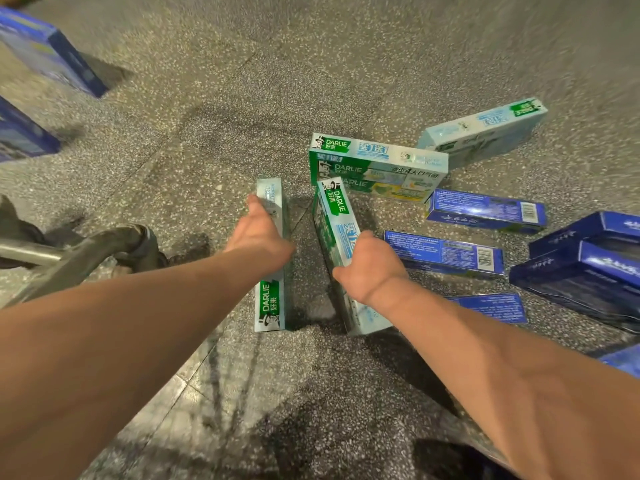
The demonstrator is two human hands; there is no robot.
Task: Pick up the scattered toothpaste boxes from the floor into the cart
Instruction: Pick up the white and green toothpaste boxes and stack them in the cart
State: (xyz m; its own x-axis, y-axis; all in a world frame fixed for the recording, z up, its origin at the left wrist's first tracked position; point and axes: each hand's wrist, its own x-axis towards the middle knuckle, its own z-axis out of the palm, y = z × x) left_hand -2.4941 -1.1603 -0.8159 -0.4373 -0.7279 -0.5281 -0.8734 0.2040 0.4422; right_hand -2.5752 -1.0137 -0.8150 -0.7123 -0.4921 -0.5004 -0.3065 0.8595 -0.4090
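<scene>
Two green-and-white Darlie toothpaste boxes stand on edge on the speckled floor. My left hand (pixel 259 230) grips the left box (pixel 270 303) from above. Just to the right, my right hand (pixel 369 268) closes around the right box (pixel 333 216), which tilts slightly. Behind them lies a wider Darlie pack (pixel 377 166), and a pale blue Darlie box (pixel 485 131) rests at the back right. Several dark blue toothpaste boxes (pixel 485 210) lie scattered at the right. The cart's basket is out of view.
A grey metal bar with a dark fitting (pixel 104 249), perhaps part of the cart, juts in low at the left. Dark blue cartons (pixel 52 53) stand at the upper left. Larger dark blue packs (pixel 588 268) crowd the right edge.
</scene>
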